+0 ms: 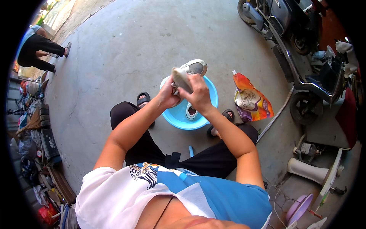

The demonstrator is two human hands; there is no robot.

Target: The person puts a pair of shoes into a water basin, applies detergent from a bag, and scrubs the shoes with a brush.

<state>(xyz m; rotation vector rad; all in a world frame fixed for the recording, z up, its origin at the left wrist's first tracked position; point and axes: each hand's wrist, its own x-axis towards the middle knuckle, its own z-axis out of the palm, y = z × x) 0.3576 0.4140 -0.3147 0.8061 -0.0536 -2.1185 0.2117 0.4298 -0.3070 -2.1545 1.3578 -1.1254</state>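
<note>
Over a light-blue plastic basin (213, 94), both my hands are raised close together. A blurred, pale oblong object (180, 78) with a grey-brown face is between them; I cannot tell if it is a shoe or a brush. My left hand (168, 94) cups its lower left side, near some white lace-like bits. My right hand (198, 93) grips it from the right with thumb and fingers. Beyond the hands, the grey-and-white toe of a sneaker (197, 68) juts over the basin's far rim. A pale shoe opening (192, 111) shows inside the basin; hands hide whether they belong together.
An orange-and-purple spouted pouch (251, 100) lies right of the basin. Electric scooters (286, 57) stand at right, near a hose (276, 117). Another person (40, 48) bends at far left. Clutter with a straw broom (33, 121) lines the left wall.
</note>
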